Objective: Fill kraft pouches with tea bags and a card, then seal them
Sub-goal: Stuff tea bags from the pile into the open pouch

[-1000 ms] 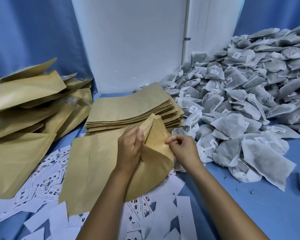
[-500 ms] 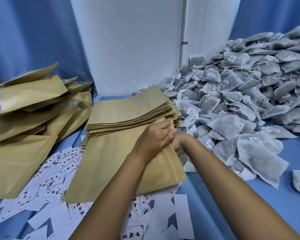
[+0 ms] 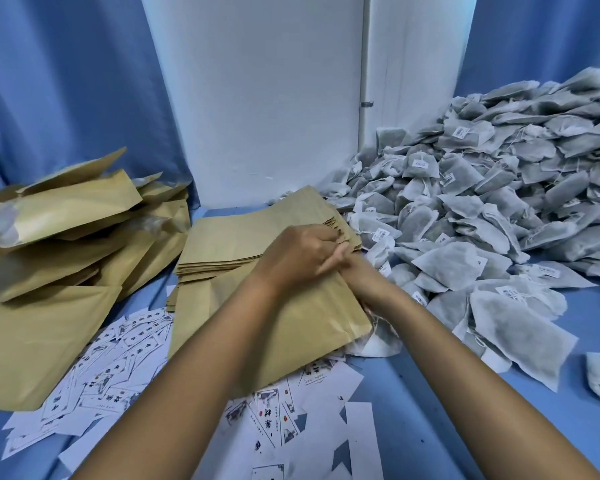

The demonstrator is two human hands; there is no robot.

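1. Kraft pouch (image 3: 291,327) lying flat near the middle of the worktop (image 3: 430,410), its far edge against the stack of empty pouches (image 3: 243,237), its near corner over the scattered cards (image 3: 274,420).
2. Left hand (image 3: 298,254) resting on the pouch's far right corner, fingers curled and pinching at the paper edge.
3. Right hand (image 3: 357,275) tucked under the left, mostly hidden; cannot tell whether gripping anything.
4. Tea bags (image 3: 482,237) heaped along the worktop's right side, up toward the far right corner, the nearest ones just beside the pouch.
5. Filled pouches (image 3: 66,237) piled at the left edge.
6. White panel (image 3: 257,98) standing at the far edge, blue curtain (image 3: 66,81) on either side.
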